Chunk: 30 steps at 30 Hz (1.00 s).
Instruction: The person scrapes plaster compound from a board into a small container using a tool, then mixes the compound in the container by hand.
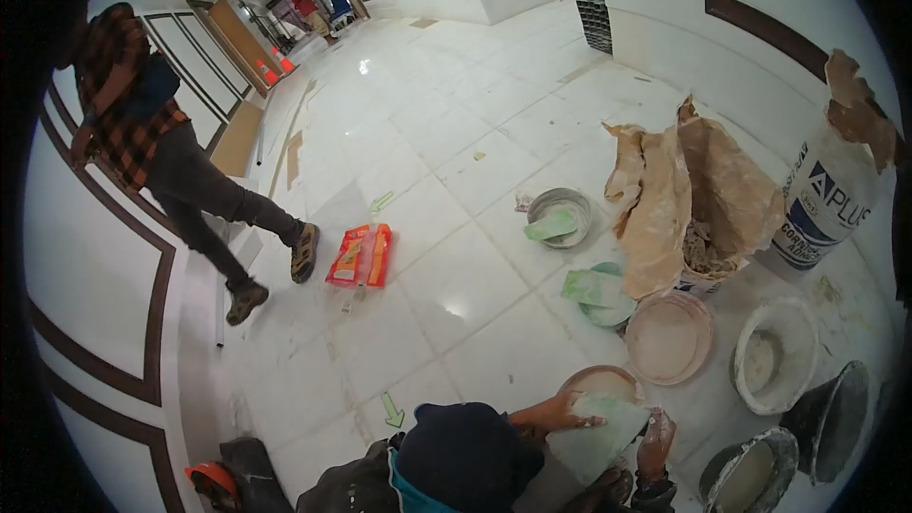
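Neither my left hand nor my right hand shows in the head view. Just below me crouches a person in a dark cap (465, 451). That person's two hands hold a pale green flat sheet (608, 427) by its edges. A pinkish round basin (598, 376) lies partly hidden behind the sheet. Another pinkish basin (670, 337) stands beside it. Farther off, a green flat piece (581, 287) rests on a greenish bowl, and a second green piece (551, 224) lies across a grey bowl (570, 204).
A torn paper sack (655, 209) and an APLUS bag (822, 199) stand at right. Messy tubs (774, 351) and a dark bucket (826, 427) line the right side. A walking person (180, 152) passes at left, near an orange packet (359, 256).
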Tool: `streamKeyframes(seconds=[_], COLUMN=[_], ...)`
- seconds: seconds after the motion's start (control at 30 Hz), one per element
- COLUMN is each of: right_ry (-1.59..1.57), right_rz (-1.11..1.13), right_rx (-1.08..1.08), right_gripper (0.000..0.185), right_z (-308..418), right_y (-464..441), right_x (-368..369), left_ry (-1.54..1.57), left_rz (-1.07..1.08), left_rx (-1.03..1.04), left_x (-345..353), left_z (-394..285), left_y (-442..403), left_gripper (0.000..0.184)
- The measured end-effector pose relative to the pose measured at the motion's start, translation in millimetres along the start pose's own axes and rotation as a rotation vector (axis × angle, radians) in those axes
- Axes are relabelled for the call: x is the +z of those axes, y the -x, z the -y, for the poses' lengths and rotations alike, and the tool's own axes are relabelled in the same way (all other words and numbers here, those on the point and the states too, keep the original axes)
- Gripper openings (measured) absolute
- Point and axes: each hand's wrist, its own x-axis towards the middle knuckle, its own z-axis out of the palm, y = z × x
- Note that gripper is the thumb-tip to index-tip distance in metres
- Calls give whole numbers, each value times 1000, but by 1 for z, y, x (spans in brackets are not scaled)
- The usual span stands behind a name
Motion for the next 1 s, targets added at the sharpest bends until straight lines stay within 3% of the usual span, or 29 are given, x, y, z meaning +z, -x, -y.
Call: streamKeyframes(seconds=[0.1,0.2,0.23,0.27,0.3,0.33,0.37,0.4,0.43,0.47,0.5,0.57,0.6,0.67,0.77,1.0], right_ry=[-262,-350,-133,86,409,732,595,645,440,329,167,-117,-117,-112,-81,-157], right_rz=[103,239,270,300,189,87,58,203,177,209,96,413,393,344,448,380], right_rx=[401,454,406,361,-81,-505,-569,-513,-474,-336,-318,252,289,138,215,129], right_gripper=[31,27,24,23,23,24,34,38,42,35,24,28,28,33,33,35], right_z=[7,28,33,34,-2,-47,-37,-27,-9,-5,3,64,63,54,59,58], right_y=[4,-7,-12,-10,-2,20,17,17,15,6,4,-21,-16,-6,-14,-9], right_x=[-3,-4,-5,-9,-5,2,-1,-6,-9,-1,9,-7,-3,1,-1,6], left_ry=[81,227,234,6,-213,-153,-86,36,79,114,169,367,368,523,547,582], left_rz=[-61,-262,-258,-289,-303,-356,-386,-257,-223,-257,-300,-458,-428,-609,-648,-762], left_rx=[-55,64,59,215,359,247,124,15,-15,-14,-21,-77,-106,-14,-36,-5], left_x=[7,14,13,9,10,13,16,6,1,-2,0,4,10,19,5,-2], left_z=[-29,-30,-25,-20,-13,-12,-10,27,33,26,21,-5,-13,-14,-15,-14], left_y=[6,6,3,-2,-6,-4,1,2,1,3,4,5,7,6,-4,-5], left_gripper=[54,54,54,53,52,49,46,43,41,40,38,37,37,41,40,45])
